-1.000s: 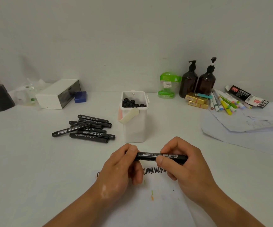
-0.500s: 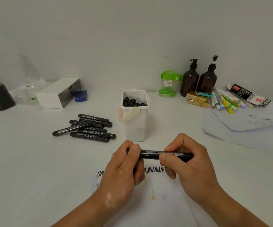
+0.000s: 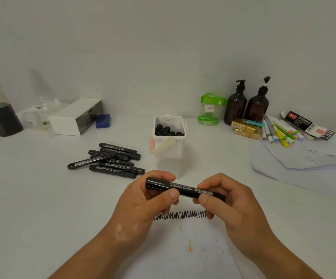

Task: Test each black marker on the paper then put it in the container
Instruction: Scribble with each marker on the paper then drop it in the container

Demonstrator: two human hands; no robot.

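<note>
The white square plastic container [image 3: 170,158] with a cream handle holds a cluster of upright black markers [image 3: 167,131], round ends up. Just before it, the left hand [image 3: 143,206] and right hand [image 3: 229,208] each pinch one glossy black cylindrical marker [image 3: 183,190], fingers curled round its ends, level above the white paper [image 3: 183,248]. About seven loose markers [image 3: 112,160] lie piled left of the container

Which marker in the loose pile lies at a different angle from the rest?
The topmost marker, crossing the pile with its end sticking out farthest left; the others lie roughly parallel beneath it.
</note>
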